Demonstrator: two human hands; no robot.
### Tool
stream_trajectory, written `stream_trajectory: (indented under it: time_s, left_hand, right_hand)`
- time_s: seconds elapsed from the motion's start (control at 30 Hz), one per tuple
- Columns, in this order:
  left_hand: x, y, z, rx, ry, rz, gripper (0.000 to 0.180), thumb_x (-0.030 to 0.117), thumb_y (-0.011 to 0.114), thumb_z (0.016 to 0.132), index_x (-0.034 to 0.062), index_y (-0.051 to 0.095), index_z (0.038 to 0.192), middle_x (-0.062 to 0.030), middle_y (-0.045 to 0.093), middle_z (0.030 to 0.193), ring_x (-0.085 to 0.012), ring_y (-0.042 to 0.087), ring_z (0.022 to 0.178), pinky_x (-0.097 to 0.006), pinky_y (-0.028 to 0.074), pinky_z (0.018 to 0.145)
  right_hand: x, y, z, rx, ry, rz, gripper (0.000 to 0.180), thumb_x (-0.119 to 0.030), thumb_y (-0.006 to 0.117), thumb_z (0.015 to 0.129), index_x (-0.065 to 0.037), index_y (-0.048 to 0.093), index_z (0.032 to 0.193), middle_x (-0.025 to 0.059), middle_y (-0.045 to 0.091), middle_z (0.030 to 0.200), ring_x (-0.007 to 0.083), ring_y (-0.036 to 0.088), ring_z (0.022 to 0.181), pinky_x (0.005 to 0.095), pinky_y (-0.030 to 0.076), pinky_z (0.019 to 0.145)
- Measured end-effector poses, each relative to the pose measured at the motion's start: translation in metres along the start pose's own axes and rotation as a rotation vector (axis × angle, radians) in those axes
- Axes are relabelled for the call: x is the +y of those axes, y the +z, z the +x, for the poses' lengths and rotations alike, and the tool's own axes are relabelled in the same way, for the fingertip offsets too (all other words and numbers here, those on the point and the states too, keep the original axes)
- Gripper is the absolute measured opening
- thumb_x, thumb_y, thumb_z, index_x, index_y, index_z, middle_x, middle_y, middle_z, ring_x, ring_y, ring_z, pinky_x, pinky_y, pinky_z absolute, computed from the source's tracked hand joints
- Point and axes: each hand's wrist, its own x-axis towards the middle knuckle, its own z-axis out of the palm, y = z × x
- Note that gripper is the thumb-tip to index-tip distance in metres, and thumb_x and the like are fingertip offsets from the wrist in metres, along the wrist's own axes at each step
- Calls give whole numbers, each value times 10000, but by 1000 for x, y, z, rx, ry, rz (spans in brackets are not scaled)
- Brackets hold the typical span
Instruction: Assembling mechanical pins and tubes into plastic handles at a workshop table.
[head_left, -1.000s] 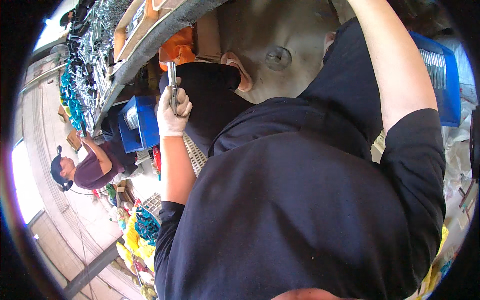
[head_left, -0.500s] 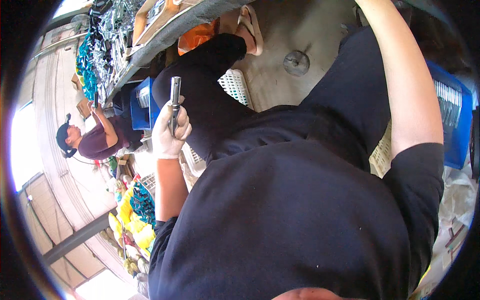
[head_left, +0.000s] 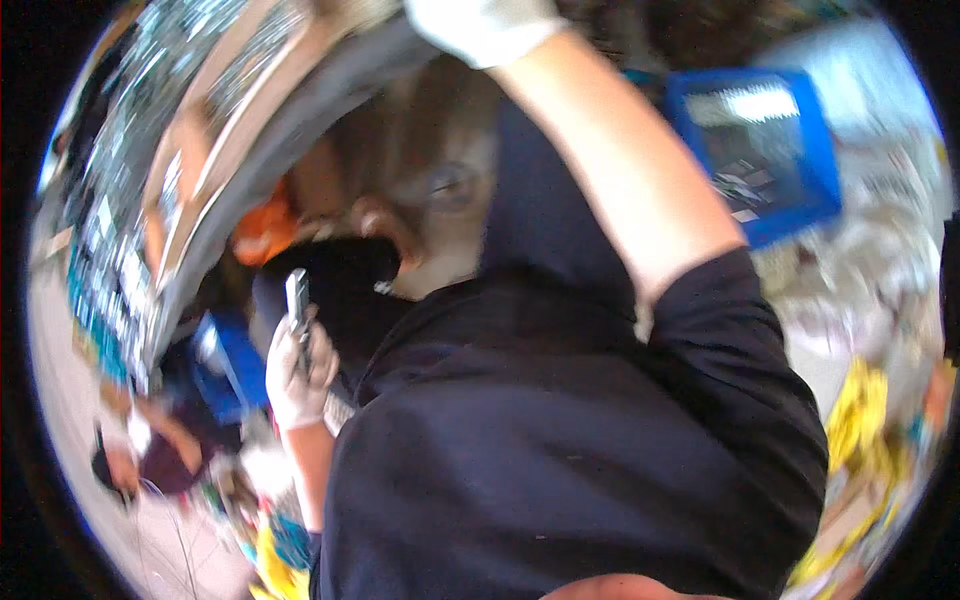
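Observation:
My left hand (head_left: 298,375), in a white glove, is closed around a short silver metal tube-like piece (head_left: 298,292). The piece stands upright out of my fist, its lower part darker and partly covered by the fingers. At the top edge, my right hand (head_left: 485,22), also gloved in white, is stretched over the near end of the workbench's grey edge (head_left: 350,95). Its fingers are blurred and cut off by the frame, so I cannot make out what they do. A pale wooden frame (head_left: 215,165) lies on the bench, close to the right hand's side.
Shiny metal parts (head_left: 125,215) are heaped along the bench. A blue bin (head_left: 822,175) with metal pieces stands at right, another blue bin (head_left: 238,375) at left. A co-worker (head_left: 170,455) is beyond it. Yellow bags (head_left: 855,410) lie at right, an orange bag (head_left: 265,232) under the bench.
The view has turned and blurred. My right arm has swung left, bringing its gloved hand into view at the top. My left hand still grips the metal piece, now lower in the picture.

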Motion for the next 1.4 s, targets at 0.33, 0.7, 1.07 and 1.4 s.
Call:
stream_trajectory:
  time_s: [0.33,0.7,1.07,1.4]
  left_hand:
    - [-10,62,73,-219,-141,70,389,327,549,924,1,521,1133,-23,451,609,-69,316,408,-215,246,387]
    - [-3,90,108,-223,-236,98,397,290,572,906,-25,514,1141,-45,486,630,-77,360,424,-209,294,405]
    - [4,110,123,-205,-395,107,338,222,579,887,-16,535,1123,-39,518,709,-55,380,487,-192,305,436]
    - [3,112,124,-236,-404,52,284,195,592,904,-10,548,1095,-37,538,721,-43,385,491,-181,309,434]
  right_hand:
    - [46,-118,-75,157,113,136,255,-9,606,716,-123,665,937,104,628,1085,296,580,1047,409,456,942]
    - [296,-233,-292,-472,1266,-550,243,-230,651,809,-82,694,998,141,690,987,271,651,974,337,487,852]
    - [335,-208,-321,-784,1209,-804,301,-223,672,793,-25,625,1015,236,652,1022,393,624,979,469,497,844]
    - [327,-191,-282,-928,1239,-847,409,-332,651,815,35,644,996,279,630,1059,416,611,1014,462,493,878]
